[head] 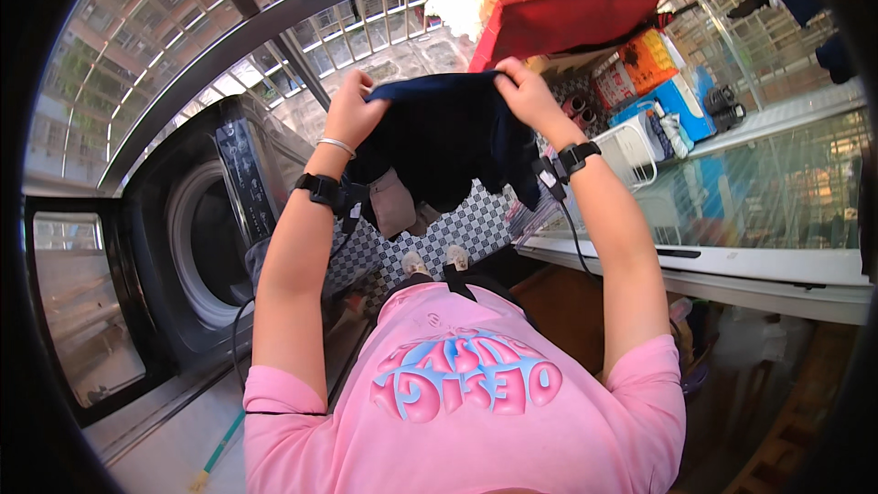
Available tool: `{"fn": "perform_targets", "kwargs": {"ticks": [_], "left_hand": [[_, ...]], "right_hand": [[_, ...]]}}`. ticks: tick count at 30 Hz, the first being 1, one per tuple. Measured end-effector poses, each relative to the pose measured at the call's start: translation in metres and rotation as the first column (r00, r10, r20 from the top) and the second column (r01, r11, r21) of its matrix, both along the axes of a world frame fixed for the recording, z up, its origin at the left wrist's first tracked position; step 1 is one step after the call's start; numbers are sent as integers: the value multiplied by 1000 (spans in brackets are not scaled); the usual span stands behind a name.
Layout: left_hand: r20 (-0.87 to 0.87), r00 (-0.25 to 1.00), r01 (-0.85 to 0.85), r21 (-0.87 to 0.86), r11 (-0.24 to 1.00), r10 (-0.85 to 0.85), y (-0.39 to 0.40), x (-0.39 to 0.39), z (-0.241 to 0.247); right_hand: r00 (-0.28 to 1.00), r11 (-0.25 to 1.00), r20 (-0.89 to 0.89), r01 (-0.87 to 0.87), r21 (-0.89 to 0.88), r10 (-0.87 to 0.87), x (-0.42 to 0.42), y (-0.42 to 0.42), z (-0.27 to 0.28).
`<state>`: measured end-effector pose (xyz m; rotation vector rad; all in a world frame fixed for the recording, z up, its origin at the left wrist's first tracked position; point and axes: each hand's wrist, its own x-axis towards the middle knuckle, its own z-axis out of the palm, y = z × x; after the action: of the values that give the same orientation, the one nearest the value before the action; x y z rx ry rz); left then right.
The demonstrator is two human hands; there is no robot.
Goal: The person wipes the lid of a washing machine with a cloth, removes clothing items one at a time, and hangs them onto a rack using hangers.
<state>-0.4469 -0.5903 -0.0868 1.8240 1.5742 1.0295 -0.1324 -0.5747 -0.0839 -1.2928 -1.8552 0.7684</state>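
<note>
A dark navy garment (439,130) is stretched between my two hands, its upper edge pulled fairly straight. My left hand (358,104) pinches one top corner, and my right hand (525,90) grips the other. The cloth hangs below them over the tiled floor. A greyish-brown patch of fabric (392,202) shows at its lower left; whether it belongs to the same garment I cannot tell. Both wrists carry black straps with small devices and cables.
At the left stands a black top-loading washing machine (206,240) with its lid up. Red fabric (569,24), a blue box (669,110) and a white wire rack (627,151) lie to the upper right. A glass sliding door (768,185) runs along the right; window bars (370,17) are ahead.
</note>
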Motion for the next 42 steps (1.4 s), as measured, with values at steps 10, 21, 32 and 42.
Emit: {"fn": "perform_targets", "kwargs": {"ticks": [10,21,32,42], "left_hand": [[200,978,33,-429,903,59,-18,108,-57],[316,948,144,-497,856,24,-22,184,-179],[290,956,154,-379,912,-41,-6,219,-186],[316,946,213,-454,865,-67,-16,261,-194]], "right_hand": [[954,969,-200,192,-158,-222,-14,-67,-102],[585,381,279,752,-537,-762,128,-205,-388],[263,-27,341,756,-654,-903,191,-166,-469],[300,61,379,846,-530,-876,212,-178,-496]]}}
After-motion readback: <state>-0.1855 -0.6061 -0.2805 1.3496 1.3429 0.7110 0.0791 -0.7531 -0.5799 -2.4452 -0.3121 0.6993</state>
